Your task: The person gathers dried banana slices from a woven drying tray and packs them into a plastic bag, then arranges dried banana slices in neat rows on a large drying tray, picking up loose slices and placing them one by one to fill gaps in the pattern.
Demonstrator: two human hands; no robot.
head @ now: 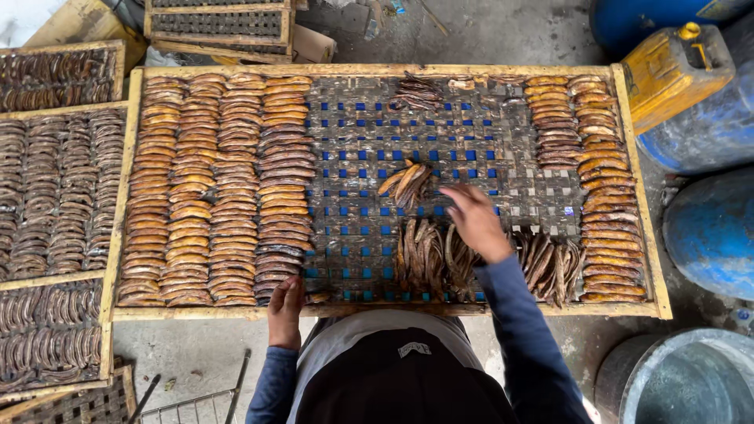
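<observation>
A wooden-framed drying tray (377,309) with a woven mesh bottom lies in front of me. Neat columns of brown and orange dried banana pieces (212,188) fill its left part, and two more columns (597,165) run down its right side. My left hand (284,311) rests on the near frame edge, touching the lowest pieces of a column. My right hand (473,220) hovers over the mesh, fingers bent, above a loose pile of dark pieces (428,255). Whether it holds a piece is unclear. A small heap (406,182) lies just left of that hand.
More filled trays (55,188) lie to the left and a stack of empty ones (220,27) at the back. Blue drums (711,228), a yellow jerrycan (675,71) and a grey bucket (679,377) stand to the right. Another small heap (416,93) sits near the far edge.
</observation>
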